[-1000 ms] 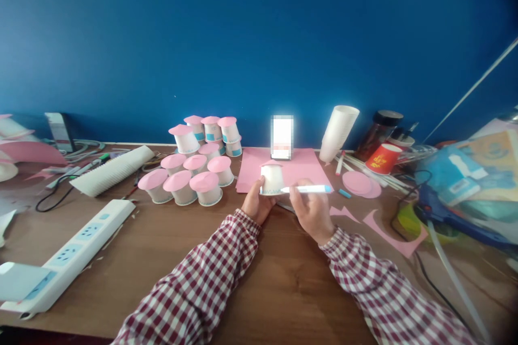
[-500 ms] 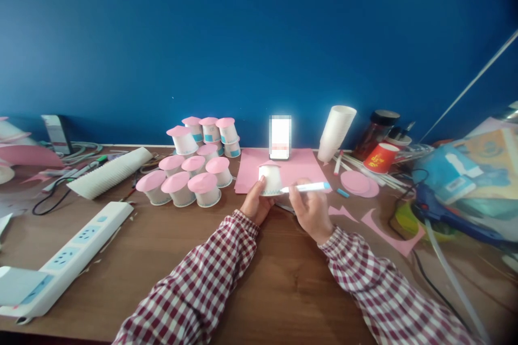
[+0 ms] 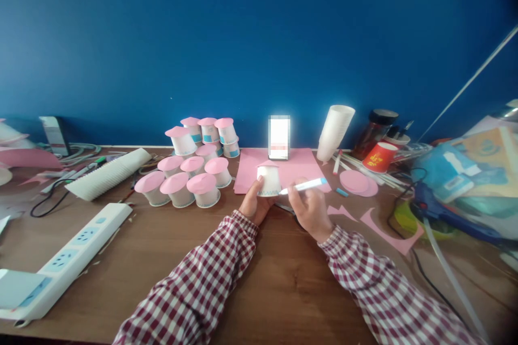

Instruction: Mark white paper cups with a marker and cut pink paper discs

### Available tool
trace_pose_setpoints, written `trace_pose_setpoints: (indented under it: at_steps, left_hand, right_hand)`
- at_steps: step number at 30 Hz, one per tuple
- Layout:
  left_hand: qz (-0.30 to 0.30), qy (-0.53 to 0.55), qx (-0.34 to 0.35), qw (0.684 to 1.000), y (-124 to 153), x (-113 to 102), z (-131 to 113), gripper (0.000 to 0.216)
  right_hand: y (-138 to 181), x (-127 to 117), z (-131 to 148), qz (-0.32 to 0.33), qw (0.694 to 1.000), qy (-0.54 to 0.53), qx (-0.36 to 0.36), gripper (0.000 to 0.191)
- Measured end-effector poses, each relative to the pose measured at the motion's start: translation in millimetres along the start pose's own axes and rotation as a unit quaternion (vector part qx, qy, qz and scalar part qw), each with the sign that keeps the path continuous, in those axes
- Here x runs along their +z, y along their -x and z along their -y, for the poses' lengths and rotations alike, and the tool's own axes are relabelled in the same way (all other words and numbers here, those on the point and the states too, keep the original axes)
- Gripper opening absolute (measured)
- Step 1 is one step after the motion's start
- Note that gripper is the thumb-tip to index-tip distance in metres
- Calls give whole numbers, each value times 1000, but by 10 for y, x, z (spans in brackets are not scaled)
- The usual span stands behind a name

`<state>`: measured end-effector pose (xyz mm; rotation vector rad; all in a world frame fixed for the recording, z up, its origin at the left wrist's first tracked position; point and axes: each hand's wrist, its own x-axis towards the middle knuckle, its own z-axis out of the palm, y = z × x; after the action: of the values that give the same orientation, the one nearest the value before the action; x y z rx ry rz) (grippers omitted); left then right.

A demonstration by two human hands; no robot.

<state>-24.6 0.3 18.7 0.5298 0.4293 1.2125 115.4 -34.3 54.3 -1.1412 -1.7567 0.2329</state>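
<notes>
My left hand (image 3: 254, 204) grips a small upturned white paper cup (image 3: 269, 180) with a pink paper top, held just above the wooden desk (image 3: 263, 280). My right hand (image 3: 311, 209) pinches a white marker with a blue end (image 3: 303, 186), its tip touching the cup's lower right side. Behind the cup lies a pink paper sheet (image 3: 297, 164) and a phone (image 3: 279, 137) stands upright at its far edge.
Several pink-topped cups (image 3: 190, 164) cluster to the left, beside a lying cup stack (image 3: 107, 171) and a white power strip (image 3: 60, 261). To the right are a leaning cup stack (image 3: 335, 132), pink discs (image 3: 358, 182), pink scraps (image 3: 388, 234), a red cup (image 3: 378, 157) and a blue glue gun (image 3: 449, 213).
The marker's rear end has tilted slightly upward while its tip stays on the cup. Both hands remain in nearly the same place.
</notes>
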Motion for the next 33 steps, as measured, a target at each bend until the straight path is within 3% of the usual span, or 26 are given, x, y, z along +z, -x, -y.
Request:
trace_pose_setpoints:
  at_steps: [9,20,33]
  left_hand:
    - [12,-15,-2,1000,11,-23,18,34]
    - [23,-7,-5,1000,24,23,6,31]
    - [10,4,-8,1000,13,10,-3,31]
  right_hand:
    - [8,-5,8,8,1000,10,-5,19]
    - [5,-1,-9,-28,1000,5,-9,18]
    - [-7,-7,10,9,1000,-6,3,19]
